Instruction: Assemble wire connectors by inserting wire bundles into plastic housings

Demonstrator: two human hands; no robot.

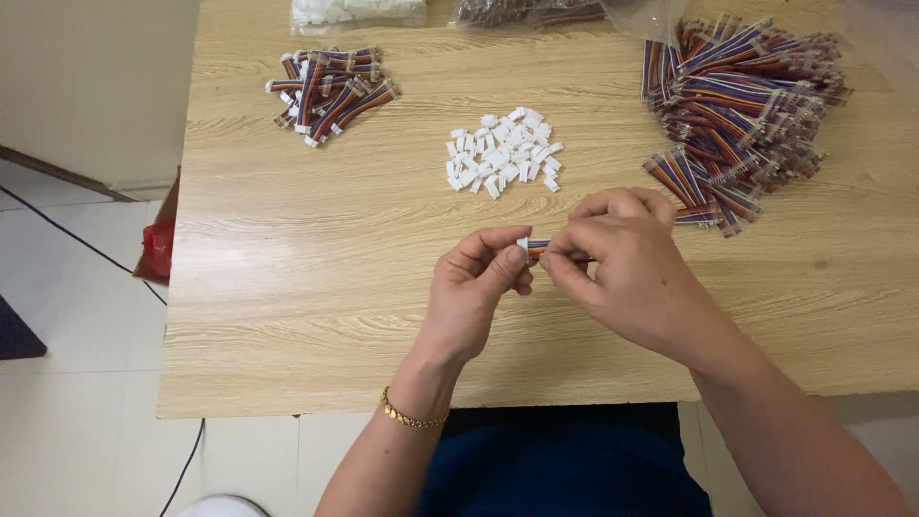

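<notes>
My left hand (476, 287) pinches a small white plastic connector (524, 243) between thumb and forefinger. My right hand (622, 263) grips a short multicoloured ribbon wire (537, 246), its end meeting the connector. Both hands hover over the middle of a light wooden table (316, 268). Just beyond them lies a heap of loose white connectors (504, 151). A large pile of multicoloured wires (742, 110) sits at the far right. A smaller pile of wires with white connectors fitted (328, 91) lies at the far left.
Clear plastic bags, one with white parts (356, 11) and one with dark wires (528, 11), rest at the table's far edge. A red object (158, 247) lies on the white tiled floor left of the table, beside a black cable (77, 237).
</notes>
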